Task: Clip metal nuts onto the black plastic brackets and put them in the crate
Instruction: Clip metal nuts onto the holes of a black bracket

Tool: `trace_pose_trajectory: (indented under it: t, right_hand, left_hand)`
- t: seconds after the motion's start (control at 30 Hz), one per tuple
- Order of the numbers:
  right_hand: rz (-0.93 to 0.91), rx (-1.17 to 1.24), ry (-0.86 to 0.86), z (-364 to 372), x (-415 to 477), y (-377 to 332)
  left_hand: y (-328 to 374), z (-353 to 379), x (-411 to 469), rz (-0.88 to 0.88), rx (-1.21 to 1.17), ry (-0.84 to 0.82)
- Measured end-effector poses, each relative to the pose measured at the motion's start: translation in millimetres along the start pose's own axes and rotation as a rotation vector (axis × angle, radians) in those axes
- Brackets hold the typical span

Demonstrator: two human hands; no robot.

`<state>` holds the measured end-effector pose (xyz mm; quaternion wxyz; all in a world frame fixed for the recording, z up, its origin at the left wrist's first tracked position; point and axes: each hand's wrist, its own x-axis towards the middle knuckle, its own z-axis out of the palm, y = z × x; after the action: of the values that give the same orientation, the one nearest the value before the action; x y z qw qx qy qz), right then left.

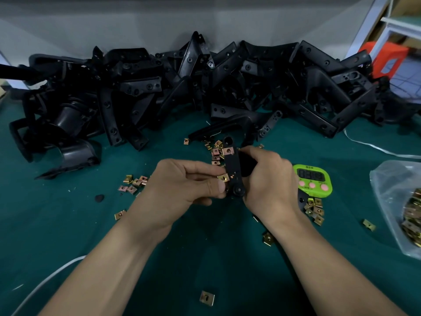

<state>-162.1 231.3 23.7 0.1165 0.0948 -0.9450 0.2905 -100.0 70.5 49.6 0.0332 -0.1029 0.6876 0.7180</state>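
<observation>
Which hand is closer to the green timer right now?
Right. The right hand holds the bracket just left of the timer, almost touching it. The left hand is farther left, beyond the bracket, pressing a nut on.

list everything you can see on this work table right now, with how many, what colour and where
Held bracket: one, black, upright between both hands, one nut already clipped near its top.
Nut being fitted: one, brass, at the bracket's left edge.
Bracket pile: many, black, along the back.
Loose nuts: dozens, brass and copper, scattered on the mat.
Timer: one, green, right of the hands.
Plastic bag: one, clear, holding nuts, far right.
Mat: one, green.
Left hand: pinches the nut.
Right hand: grips the bracket.
</observation>
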Motion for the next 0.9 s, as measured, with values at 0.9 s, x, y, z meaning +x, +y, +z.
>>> trace_pose_trajectory:
  t: [0.9]
  right_hand:
    - [0.014,-0.04,0.14,-1.8,-2.6,-6.2]
  left_hand:
    - [0.8,3.4,-1.8,-0.069,0.037,0.03]
